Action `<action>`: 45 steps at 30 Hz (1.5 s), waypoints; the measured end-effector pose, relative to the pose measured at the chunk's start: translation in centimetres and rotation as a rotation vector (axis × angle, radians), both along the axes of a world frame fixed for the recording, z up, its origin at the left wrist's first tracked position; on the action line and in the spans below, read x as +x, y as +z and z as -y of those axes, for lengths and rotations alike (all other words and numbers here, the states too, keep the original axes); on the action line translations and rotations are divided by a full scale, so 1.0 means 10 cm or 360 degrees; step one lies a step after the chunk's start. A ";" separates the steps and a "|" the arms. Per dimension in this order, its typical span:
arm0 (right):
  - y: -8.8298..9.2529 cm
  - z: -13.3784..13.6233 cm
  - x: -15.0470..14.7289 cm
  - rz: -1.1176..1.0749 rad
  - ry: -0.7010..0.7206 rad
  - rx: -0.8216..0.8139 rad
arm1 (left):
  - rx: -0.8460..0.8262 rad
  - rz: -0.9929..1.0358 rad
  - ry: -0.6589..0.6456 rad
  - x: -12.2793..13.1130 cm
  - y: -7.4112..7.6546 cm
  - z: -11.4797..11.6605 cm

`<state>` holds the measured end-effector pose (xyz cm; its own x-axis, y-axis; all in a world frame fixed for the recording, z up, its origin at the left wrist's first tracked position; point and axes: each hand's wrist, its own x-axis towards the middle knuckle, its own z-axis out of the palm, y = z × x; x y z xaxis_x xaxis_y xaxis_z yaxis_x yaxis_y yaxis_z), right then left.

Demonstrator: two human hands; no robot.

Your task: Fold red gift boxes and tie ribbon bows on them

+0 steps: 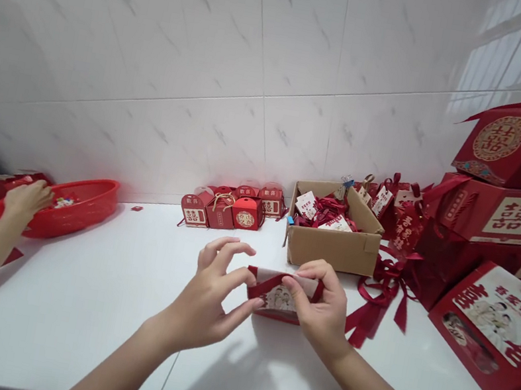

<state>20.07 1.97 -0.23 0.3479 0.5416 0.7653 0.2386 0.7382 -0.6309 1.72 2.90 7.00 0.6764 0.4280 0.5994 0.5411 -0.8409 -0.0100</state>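
Observation:
A small red gift box (279, 297) with a printed picture on its front is between my two hands, just above the white tabletop. My right hand (324, 307) grips its right side, with the thumb across the top front edge and the fingers behind. At the left edge, my left hand (212, 297) has its thumb and index finger curled around the corner, while its other fingers are raised. The box's pale inner side shows along its top. Its back and bottom are hidden.
Behind my hands stands a cardboard box (334, 248) of ribboned tags. Small red boxes (224, 209) line the wall. Large red gift boxes (498, 331) are stacked at right beside loose ribbons (375, 303). At left, another person's hand (28, 202) reaches over a red basin (80, 214).

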 end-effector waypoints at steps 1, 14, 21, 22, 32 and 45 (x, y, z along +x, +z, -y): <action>-0.01 0.00 0.00 0.0047 -0.0010 0.0024 | 0.0002 -0.0058 0.0016 -0.05 0.06 0.02; 0.04 0.04 0.06 0.0463 -0.0103 0.0422 | -0.0333 0.0569 -0.0197 -0.28 0.41 -0.14; 0.02 0.05 0.07 0.0732 -0.0132 0.0566 | -0.0768 0.1130 -0.0433 0.22 0.34 -0.23; 0.02 0.05 0.08 0.0742 -0.0143 0.0567 | -0.0831 0.1182 -0.0460 0.27 0.31 -0.26; 0.03 0.01 0.11 0.0755 -0.0212 0.0539 | -0.1392 0.0519 -0.0628 0.26 0.05 -0.42; 0.02 -0.04 0.12 0.0741 -0.0228 0.0420 | -0.1229 0.0830 -0.0409 0.32 -0.23 -0.27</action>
